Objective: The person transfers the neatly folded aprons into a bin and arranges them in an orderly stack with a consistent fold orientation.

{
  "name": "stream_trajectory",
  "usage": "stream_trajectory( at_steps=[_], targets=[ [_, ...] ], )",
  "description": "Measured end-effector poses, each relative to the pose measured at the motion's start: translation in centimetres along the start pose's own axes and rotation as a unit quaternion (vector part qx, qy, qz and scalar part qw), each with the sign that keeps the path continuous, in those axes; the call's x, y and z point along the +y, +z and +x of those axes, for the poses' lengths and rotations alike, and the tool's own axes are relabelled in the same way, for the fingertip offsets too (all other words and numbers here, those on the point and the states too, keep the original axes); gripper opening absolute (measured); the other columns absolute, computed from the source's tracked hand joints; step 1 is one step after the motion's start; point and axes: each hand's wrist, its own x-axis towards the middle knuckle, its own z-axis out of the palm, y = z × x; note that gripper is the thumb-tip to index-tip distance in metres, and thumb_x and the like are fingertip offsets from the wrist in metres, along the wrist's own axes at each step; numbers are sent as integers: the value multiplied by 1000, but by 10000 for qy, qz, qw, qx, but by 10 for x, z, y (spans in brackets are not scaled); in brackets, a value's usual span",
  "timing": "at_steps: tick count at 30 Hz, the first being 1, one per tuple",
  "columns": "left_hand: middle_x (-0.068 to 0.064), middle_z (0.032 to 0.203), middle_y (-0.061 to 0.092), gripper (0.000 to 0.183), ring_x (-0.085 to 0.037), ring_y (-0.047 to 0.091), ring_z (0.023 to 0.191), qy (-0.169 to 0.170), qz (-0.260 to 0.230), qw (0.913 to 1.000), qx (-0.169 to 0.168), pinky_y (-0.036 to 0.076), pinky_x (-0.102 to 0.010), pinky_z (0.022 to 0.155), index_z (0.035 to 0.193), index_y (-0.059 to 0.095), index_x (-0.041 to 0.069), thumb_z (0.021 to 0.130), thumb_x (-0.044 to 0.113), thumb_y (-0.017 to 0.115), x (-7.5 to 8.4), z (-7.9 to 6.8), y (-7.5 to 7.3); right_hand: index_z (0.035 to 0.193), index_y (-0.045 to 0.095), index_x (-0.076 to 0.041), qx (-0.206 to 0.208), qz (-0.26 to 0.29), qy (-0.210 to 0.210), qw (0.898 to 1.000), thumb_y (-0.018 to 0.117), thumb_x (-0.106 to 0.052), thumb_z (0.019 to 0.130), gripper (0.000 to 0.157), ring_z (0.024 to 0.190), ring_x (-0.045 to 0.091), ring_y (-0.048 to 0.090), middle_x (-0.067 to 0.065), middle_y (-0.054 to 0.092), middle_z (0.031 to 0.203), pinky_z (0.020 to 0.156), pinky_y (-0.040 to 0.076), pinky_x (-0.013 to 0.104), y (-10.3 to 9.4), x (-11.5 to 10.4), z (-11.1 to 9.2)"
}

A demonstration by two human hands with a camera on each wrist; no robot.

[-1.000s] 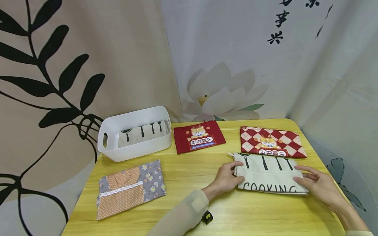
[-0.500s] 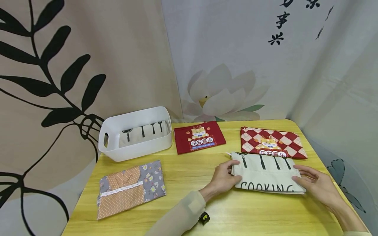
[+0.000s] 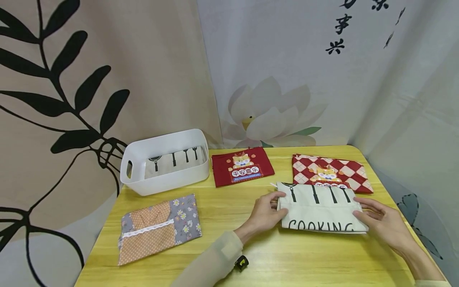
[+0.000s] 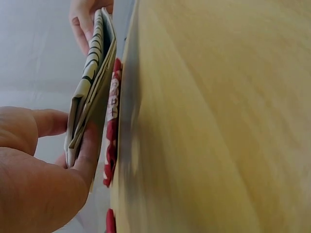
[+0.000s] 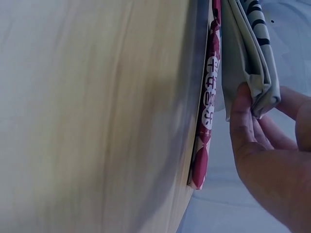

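Cloth (image 3: 320, 209) lettered COOKING: our left hand (image 3: 263, 213) and right hand (image 3: 388, 226) pinch its 2 ends; we should grip all folds evenly.

Over at the lower left, the person's left grip (image 4: 41, 177), a bare hand, pinches the near end of a folded cream cloth (image 4: 94, 80), digits on both faces. I see the cloth nearly edge-on, layers stacked, dark printed marks along its left face. The right grip (image 4: 83, 20) is at its far end, upper left. Just right of it, a folded red-and-white cloth (image 4: 112, 109) with pale lettering lies along the wooden bench (image 4: 209, 116), which fills the right side. Another red piece (image 4: 111, 222) shows at the bottom edge.
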Motion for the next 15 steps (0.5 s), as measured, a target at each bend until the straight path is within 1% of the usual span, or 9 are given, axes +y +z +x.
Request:
stream_trajectory(
  at_steps=[2, 4, 6, 8, 11, 12, 13, 15],
  targets=[
    [-16, 133, 77, 50, -14, 81, 106, 9, 7, 10000, 31, 69, -24, 86, 146, 73, 11, 98, 4, 81, 1, 0, -3, 158, 63, -6, 74, 23, -125, 9999, 81, -43, 106, 66, 99, -23, 61, 6, 73, 135, 78, 57, 7, 1, -3, 0],
    [-16, 134, 77, 49, -15, 81, 108, 16, -10, 10000, 56, 70, -25, 87, 147, 73, 12, 99, 5, 81, 1, -1, -6, 156, 65, -7, 133, 80, -231, 9996, 82, -41, 106, 64, 99, -22, 63, -12, 71, 125, 78, 57, 8, 2, -6, 0],
    [-16, 135, 76, 49, -16, 81, 109, 23, -25, 10000, 89, 70, -26, 88, 147, 72, 12, 99, 5, 81, 2, -1, -10, 155, 65, -6, 174, 115, -306, 9993, 82, -39, 106, 62, 100, -22, 63, -21, 67, 119, 78, 58, 7, 3, -8, 1],
    [-16, 135, 76, 49, -17, 81, 109, 28, -58, 9999, 116, 70, -27, 88, 147, 72, 12, 99, 5, 81, 3, -3, -13, 155, 65, -6, 230, 138, -355, 9990, 82, -37, 106, 60, 101, -23, 62, -16, 68, 122, 78, 57, 6, 4, -11, 1],
    [-17, 137, 76, 50, -19, 82, 111, 50, -92, 9998, 174, 70, -26, 90, 148, 72, 11, 99, 5, 81, 6, -5, -17, 155, 65, -5, 315, 168, -361, 9987, 82, -36, 106, 60, 101, -25, 60, -19, 67, 124, 79, 56, 3, 6, -15, 3],
    [-17, 138, 76, 50, -19, 82, 112, 60, -88, 9997, 198, 70, -27, 90, 148, 72, 12, 99, 5, 81, 7, -5, -19, 155, 65, -5, 336, 212, -370, 9985, 83, -36, 106, 60, 101, -25, 60, -24, 65, 123, 80, 56, 3, 7, -16, 4],
    [-17, 139, 75, 50, -20, 82, 114, 57, -85, 9997, 220, 70, -27, 91, 148, 72, 12, 99, 5, 81, 8, -6, -20, 155, 65, -5, 359, 262, -368, 9983, 83, -35, 106, 60, 101, -25, 60, -26, 65, 122, 80, 56, 3, 8, -16, 5],
    [-18, 142, 75, 49, -21, 82, 116, 77, -57, 9996, 266, 70, -27, 92, 148, 72, 13, 100, 6, 81, 8, -7, -23, 156, 64, -4, 367, 356, -377, 9980, 83, -34, 106, 61, 102, -25, 60, -36, 60, 117, 81, 57, 2, 9, -18, 6]
  ],
)
